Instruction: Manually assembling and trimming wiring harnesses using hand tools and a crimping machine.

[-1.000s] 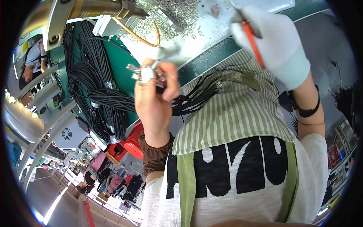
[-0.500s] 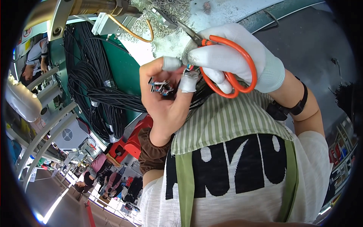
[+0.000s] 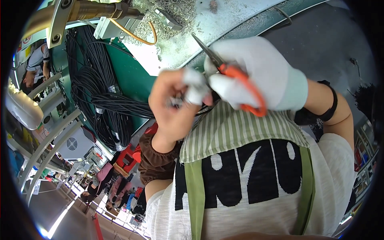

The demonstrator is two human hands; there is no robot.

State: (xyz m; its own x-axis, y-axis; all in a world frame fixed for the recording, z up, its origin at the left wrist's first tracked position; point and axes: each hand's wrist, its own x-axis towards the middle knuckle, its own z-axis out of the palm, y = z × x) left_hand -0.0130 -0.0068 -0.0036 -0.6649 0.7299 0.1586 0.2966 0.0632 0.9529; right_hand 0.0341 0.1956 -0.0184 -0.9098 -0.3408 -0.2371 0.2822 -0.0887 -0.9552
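My right hand, in a white glove, is closed around orange-handled scissors. Their dark pointed blades angle up and left, above my left hand. That hand is bare but for pale coverings on the thumb and a finger, and its fingers are curled on the ends of black cables. Small metal cable ends show in its palm, smeared by motion. The fingertips of both hands come close together, and what lies between them cannot be made out. A long coiled bundle of black cables runs toward my left hand.
Small metal clippings litter the pale work surface beyond my hands. A brass-coloured machine cylinder with a yellow tube reaches in at the upper left. Below the green tabletop is a red plastic bin. Other people work at the far left.
My right hand and the scissors have dropped toward my body, the handles turning more edge-on. My left hand has tilted, its fingertips moving right, so the cable ends show less.
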